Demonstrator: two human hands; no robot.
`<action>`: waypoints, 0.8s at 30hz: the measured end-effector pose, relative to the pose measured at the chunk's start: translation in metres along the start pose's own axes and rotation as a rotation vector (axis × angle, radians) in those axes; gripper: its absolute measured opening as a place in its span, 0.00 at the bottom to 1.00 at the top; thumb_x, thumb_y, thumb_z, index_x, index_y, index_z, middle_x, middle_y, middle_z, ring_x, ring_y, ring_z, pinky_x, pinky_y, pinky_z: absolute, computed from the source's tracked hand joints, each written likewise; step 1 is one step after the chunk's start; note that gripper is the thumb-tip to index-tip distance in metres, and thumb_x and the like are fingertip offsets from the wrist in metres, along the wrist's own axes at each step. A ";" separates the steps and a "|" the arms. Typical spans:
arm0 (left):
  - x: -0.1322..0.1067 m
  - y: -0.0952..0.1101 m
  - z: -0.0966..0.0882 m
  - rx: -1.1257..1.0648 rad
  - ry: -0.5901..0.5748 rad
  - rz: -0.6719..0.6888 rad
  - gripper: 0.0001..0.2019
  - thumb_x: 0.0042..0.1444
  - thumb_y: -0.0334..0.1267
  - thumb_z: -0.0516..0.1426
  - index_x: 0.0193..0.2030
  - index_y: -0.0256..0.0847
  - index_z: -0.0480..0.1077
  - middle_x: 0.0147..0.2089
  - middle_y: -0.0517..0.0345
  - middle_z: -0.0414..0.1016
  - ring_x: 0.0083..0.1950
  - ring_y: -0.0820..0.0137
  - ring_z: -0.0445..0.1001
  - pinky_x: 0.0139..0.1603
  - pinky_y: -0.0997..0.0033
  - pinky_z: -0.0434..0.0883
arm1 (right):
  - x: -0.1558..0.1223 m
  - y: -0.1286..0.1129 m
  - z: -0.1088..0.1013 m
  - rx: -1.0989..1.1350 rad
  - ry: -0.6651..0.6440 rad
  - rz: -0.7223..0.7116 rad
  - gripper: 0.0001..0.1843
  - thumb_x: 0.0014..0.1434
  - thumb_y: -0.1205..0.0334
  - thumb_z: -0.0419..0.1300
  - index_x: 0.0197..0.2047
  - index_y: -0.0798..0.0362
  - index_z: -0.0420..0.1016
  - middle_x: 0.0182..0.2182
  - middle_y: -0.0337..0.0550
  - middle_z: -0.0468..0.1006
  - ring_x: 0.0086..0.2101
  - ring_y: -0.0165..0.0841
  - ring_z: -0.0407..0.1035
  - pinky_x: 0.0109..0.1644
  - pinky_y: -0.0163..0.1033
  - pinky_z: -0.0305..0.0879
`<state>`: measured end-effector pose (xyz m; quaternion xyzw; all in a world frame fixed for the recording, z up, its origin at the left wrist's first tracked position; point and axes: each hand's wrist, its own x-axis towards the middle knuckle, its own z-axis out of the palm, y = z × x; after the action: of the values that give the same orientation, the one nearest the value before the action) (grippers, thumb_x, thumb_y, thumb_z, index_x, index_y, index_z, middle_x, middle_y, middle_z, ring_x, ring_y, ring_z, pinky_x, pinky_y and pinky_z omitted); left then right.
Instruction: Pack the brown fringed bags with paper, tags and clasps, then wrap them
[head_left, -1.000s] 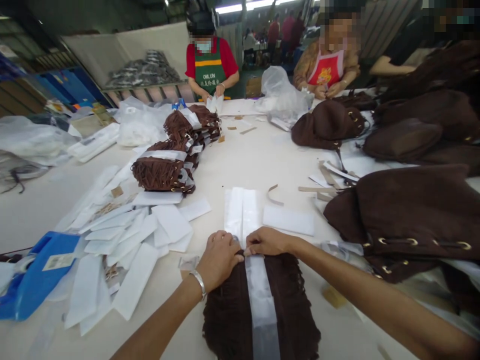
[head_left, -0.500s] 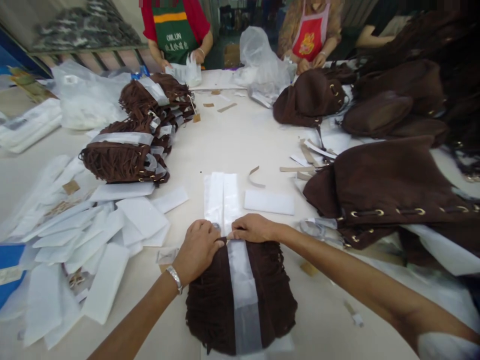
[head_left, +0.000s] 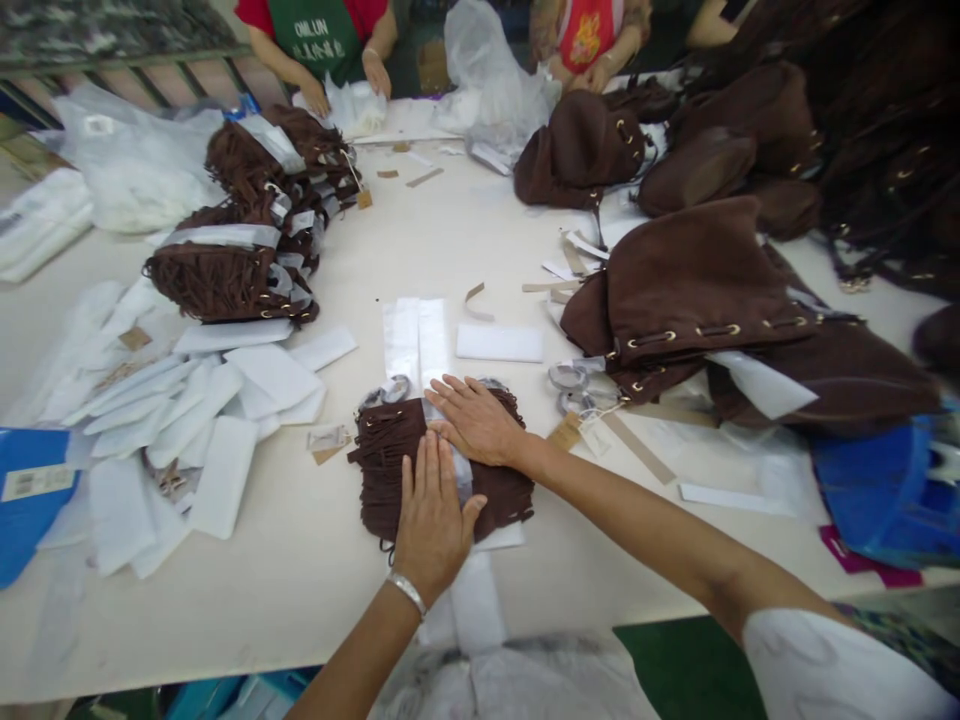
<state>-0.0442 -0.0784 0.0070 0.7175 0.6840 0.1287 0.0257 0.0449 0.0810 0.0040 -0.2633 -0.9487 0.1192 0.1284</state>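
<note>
A dark brown fringed bag lies flat on the table in front of me, looking doubled over into a short bundle. My left hand rests on it, fingers stretched out and pointing away from me. Flat across its far part lies my right hand, fingers extended toward the left. A translucent strip down the bag's middle is partly covered by both hands. White strips stick out beyond the far edge, and another white strip extends toward me. Wrapped rings show at the bag's far left corner.
White flat packets are heaped at left, below finished-looking fringed bags. Larger brown bags crowd the right side, near a blue container. A folded white piece lies ahead. Two co-workers in aprons stand across the table.
Both hands have gone from gripping the bag's far edge to lying flat on top. The bag now looks shorter and folded over. My view has shifted, showing the table's near edge.
</note>
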 end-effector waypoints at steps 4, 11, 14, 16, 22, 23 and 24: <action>0.002 -0.006 0.005 0.066 -0.008 0.007 0.39 0.64 0.51 0.49 0.71 0.22 0.40 0.73 0.30 0.38 0.74 0.50 0.36 0.70 0.39 0.45 | -0.001 0.004 0.004 -0.009 0.008 0.001 0.29 0.70 0.50 0.44 0.67 0.57 0.57 0.66 0.52 0.58 0.67 0.43 0.47 0.68 0.53 0.42; 0.001 -0.002 0.008 0.079 -0.035 -0.011 0.38 0.65 0.49 0.47 0.71 0.22 0.40 0.74 0.32 0.35 0.74 0.51 0.34 0.71 0.40 0.41 | -0.006 0.007 0.017 0.028 0.059 -0.007 0.28 0.70 0.51 0.44 0.68 0.55 0.56 0.67 0.50 0.56 0.67 0.42 0.44 0.69 0.54 0.40; -0.002 0.000 0.011 0.094 0.010 -0.005 0.37 0.65 0.49 0.47 0.71 0.22 0.40 0.74 0.32 0.36 0.74 0.51 0.34 0.71 0.40 0.42 | -0.005 0.004 0.018 0.049 0.081 -0.010 0.27 0.70 0.53 0.46 0.68 0.54 0.56 0.67 0.51 0.56 0.67 0.42 0.44 0.69 0.55 0.40; -0.005 0.000 0.013 0.109 0.064 0.014 0.37 0.65 0.48 0.47 0.71 0.23 0.40 0.73 0.32 0.38 0.74 0.51 0.36 0.70 0.40 0.44 | -0.007 0.001 0.009 0.049 0.100 -0.017 0.27 0.69 0.55 0.47 0.68 0.55 0.56 0.66 0.52 0.58 0.67 0.42 0.46 0.68 0.55 0.42; -0.015 -0.001 0.004 0.102 0.229 0.046 0.35 0.66 0.45 0.47 0.72 0.25 0.38 0.73 0.32 0.41 0.74 0.53 0.39 0.70 0.42 0.48 | -0.079 -0.009 -0.038 0.136 0.302 0.173 0.24 0.67 0.60 0.48 0.65 0.53 0.60 0.62 0.50 0.66 0.62 0.38 0.58 0.65 0.48 0.55; -0.018 0.001 0.000 0.089 0.243 0.051 0.34 0.66 0.44 0.47 0.72 0.27 0.38 0.73 0.34 0.40 0.74 0.54 0.39 0.70 0.42 0.48 | -0.102 -0.012 -0.041 0.168 0.304 0.229 0.24 0.66 0.61 0.49 0.65 0.52 0.60 0.61 0.49 0.67 0.60 0.37 0.60 0.64 0.47 0.57; -0.021 0.003 -0.005 0.077 0.244 0.070 0.33 0.66 0.43 0.47 0.72 0.29 0.39 0.74 0.37 0.40 0.75 0.54 0.38 0.70 0.43 0.48 | -0.124 -0.015 -0.041 0.202 0.276 0.265 0.26 0.64 0.63 0.50 0.65 0.51 0.59 0.60 0.48 0.67 0.59 0.37 0.61 0.63 0.47 0.58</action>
<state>-0.0428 -0.0998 0.0090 0.7204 0.6612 0.1893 -0.0899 0.1530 0.0095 0.0245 -0.3855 -0.8623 0.1925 0.2659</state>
